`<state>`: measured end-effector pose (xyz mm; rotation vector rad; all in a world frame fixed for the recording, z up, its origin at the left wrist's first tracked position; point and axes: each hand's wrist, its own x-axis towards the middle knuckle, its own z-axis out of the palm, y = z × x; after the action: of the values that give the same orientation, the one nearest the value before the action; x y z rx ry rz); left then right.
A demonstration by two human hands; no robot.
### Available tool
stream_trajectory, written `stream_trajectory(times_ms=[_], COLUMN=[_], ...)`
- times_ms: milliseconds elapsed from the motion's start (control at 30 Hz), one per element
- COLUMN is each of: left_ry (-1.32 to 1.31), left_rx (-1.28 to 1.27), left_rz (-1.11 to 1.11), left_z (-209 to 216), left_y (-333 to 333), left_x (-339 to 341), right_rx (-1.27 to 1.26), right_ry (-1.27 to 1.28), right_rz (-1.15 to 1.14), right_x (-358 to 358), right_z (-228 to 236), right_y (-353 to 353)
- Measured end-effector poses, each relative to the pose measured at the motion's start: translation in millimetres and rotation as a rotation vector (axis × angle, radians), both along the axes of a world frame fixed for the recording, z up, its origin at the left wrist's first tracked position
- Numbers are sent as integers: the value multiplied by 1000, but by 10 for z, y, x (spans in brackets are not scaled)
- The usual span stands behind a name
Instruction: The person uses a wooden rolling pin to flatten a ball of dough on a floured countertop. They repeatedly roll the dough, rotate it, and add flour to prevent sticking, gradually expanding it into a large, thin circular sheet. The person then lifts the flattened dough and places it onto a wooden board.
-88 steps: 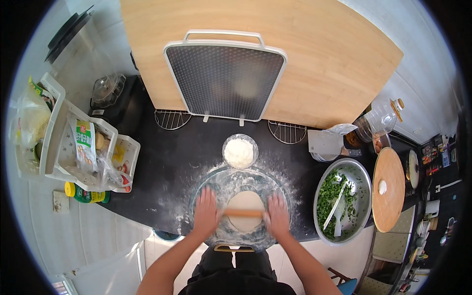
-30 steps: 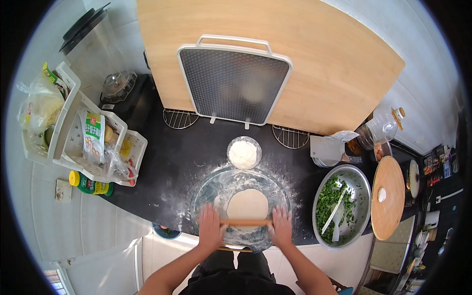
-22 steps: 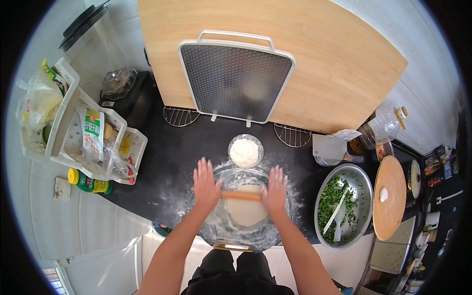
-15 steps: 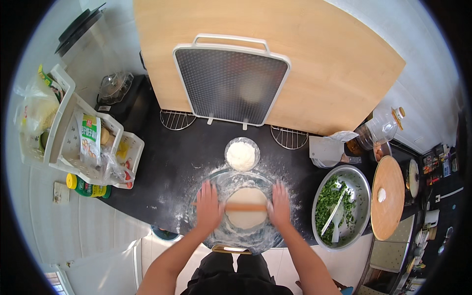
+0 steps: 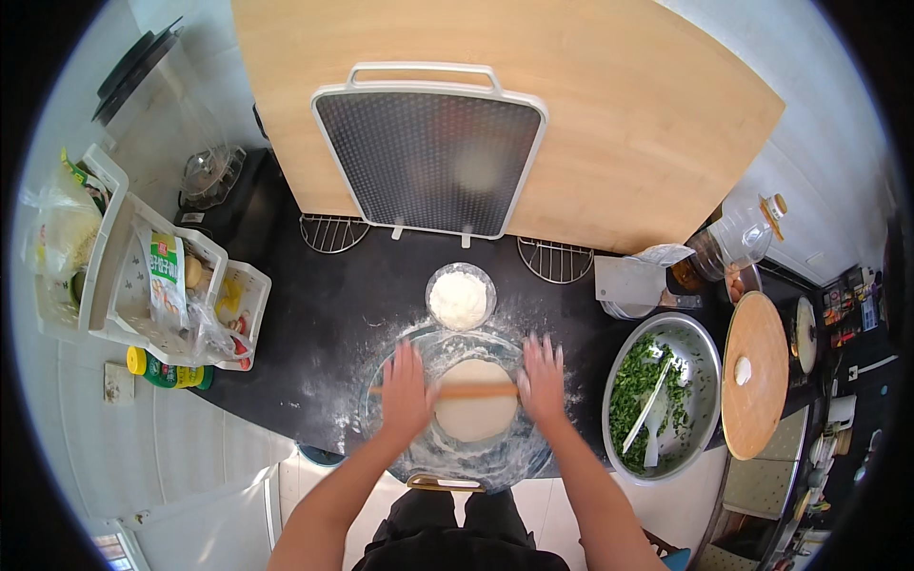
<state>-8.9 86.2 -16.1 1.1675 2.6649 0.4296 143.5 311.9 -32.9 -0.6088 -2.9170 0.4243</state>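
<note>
A thin wooden rolling pin (image 5: pixel 476 390) lies crosswise over a round, flat sheet of dough (image 5: pixel 473 419), on the half farther from me. My left hand (image 5: pixel 407 392) rests its palm on the pin's left end, fingers stretched out and pointing away. On the right end lies my right hand (image 5: pixel 543 381), also flat with straight fingers. Both hands are a little blurred. Beneath the dough is a round, flour-dusted transparent board or mat (image 5: pixel 457 463). Just beyond it stands a clear bowl of white flour (image 5: pixel 460 297).
At right, a metal bowl (image 5: pixel 711 419) holds chopped greens and white utensils, beside a round wooden board (image 5: pixel 762 381) with a small white lump. A metal-bladed scraper or cleaver (image 5: pixel 630 284) is behind. White baskets (image 5: pixel 133 328) stand left; a framed cutting board (image 5: pixel 428 157) leans at the back.
Both hands have pushed the rolling pin a short way forward over the dough, away from me. The whole view has shifted slightly.
</note>
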Motion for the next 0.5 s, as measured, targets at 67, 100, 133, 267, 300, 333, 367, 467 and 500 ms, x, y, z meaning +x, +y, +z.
stream_trajectory(times_ms=[67, 100, 133, 267, 300, 333, 367, 467, 500], left_ry=[-154, -175, -192, -76, 17, 108, 134, 124, 70], left_rx=[-51, -23, 7, -134, -45, 43, 67, 80, 30], left_rz=[-66, -120, -174, -201, -138, -75, -28, 45, -36], left_z=[67, 76, 59, 67, 84, 95, 86, 117, 46], left_y=[-374, -491, -593, -250, -57, 112, 245, 318, 185], left_x=[392, 525, 622, 193, 4, -142, -234, -246, -127], right_rx=[-128, -131, -131, -75, -26, 20, 31, 99, 111], right_ry=[-84, -106, -125, -79, -44, -10, 8, 7, -43], right_rz=[9, -12, -32, -39, -89, -140, -176, -127, -31], right_x=[455, 723, 873, 539, 311, 123, -12, -149, -59], right_z=[73, 37, 10, 162, 130, 69, 41, 128, 93], right_y=[-296, -467, -565, -482, -344, -223, -156, -267, -407])
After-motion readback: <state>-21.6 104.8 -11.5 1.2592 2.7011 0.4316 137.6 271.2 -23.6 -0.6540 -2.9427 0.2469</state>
